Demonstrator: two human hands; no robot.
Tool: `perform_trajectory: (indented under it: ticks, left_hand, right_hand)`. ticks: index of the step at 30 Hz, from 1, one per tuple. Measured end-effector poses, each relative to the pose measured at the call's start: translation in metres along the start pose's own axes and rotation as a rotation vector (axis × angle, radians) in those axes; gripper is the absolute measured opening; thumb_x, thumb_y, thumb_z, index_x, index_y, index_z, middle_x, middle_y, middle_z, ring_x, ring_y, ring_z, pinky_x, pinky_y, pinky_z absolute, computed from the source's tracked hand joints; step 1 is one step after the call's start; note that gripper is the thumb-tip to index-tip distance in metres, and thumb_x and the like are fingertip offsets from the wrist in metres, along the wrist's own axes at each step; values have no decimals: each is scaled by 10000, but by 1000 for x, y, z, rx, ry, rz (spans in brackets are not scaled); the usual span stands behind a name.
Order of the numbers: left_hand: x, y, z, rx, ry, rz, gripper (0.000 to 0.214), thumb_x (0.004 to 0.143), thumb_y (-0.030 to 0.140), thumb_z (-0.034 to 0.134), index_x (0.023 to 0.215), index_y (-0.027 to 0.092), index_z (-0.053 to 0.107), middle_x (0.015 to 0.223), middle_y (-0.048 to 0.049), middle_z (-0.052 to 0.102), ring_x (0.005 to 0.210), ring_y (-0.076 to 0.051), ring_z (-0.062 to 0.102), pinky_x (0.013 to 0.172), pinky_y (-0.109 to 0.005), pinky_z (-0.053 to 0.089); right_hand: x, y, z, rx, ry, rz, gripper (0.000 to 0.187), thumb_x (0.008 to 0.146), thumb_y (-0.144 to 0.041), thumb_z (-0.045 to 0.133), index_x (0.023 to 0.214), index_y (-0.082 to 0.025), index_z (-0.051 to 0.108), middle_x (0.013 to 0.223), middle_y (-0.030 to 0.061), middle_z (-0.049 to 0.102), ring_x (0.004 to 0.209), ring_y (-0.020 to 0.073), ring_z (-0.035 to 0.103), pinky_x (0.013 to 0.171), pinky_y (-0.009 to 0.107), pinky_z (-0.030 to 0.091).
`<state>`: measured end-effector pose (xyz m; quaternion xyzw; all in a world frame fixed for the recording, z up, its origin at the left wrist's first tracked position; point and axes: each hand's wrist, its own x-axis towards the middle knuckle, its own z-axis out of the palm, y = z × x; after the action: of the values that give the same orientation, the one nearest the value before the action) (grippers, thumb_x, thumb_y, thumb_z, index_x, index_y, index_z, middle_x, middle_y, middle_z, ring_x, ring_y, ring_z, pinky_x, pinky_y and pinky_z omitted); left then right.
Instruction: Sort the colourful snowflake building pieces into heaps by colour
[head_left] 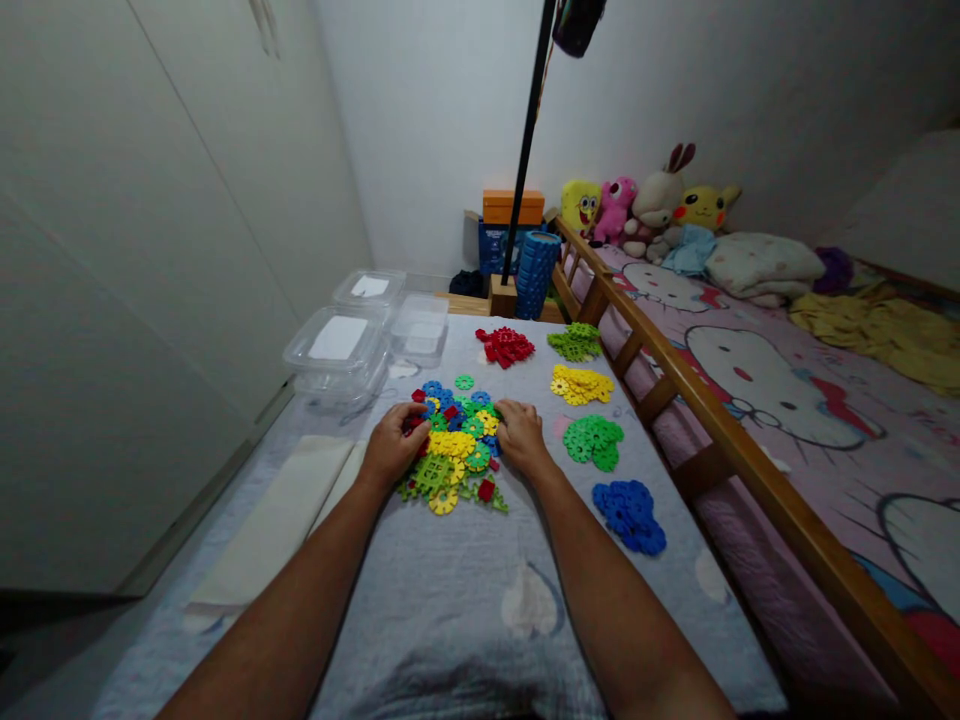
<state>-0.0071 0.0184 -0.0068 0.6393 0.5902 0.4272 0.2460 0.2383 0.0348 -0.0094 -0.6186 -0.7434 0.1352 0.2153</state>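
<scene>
A mixed heap of plastic snowflake discs (455,447) in red, blue, green and yellow lies on the grey quilt (465,590). My left hand (394,445) rests on the heap's left edge, fingers curled on some red pieces. My right hand (519,436) presses on the heap's right edge, fingers bent over the discs. Sorted piles sit to the right: red (506,346), light green (576,343), yellow (581,384), dark green (594,441) and blue (630,513).
Clear plastic boxes with lids (352,345) stand at the far left. A wooden bed rail (705,430) runs along the right, with soft toys (645,205) on the bed. A black pole (527,140) rises behind. A folded cream cloth (277,520) lies on the left.
</scene>
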Motion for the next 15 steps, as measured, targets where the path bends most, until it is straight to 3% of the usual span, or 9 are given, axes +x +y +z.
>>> perform_trajectory:
  ticks: [9,15]
  left_hand:
    - [-1,-3,1,-7,-16,-5,350,784,421,577,1038,195,661,1023,-59,678,911,-218,657,848,-362,548]
    - [0,-2,0,4,-9,-3,357,777,431,582,1035,197,664,1045,-61,680,923,-221,652,875,-372,540]
  right_hand:
    - [-1,1,-2,-20,36,-22,254,930,-221,557,1130,-248,711,1117,74,654,1077,232,491,922,336,361]
    - [1,2,-5,-19,176,-46,234,974,-211,488,995,-202,721,1002,87,678,985,220,534,899,329,377]
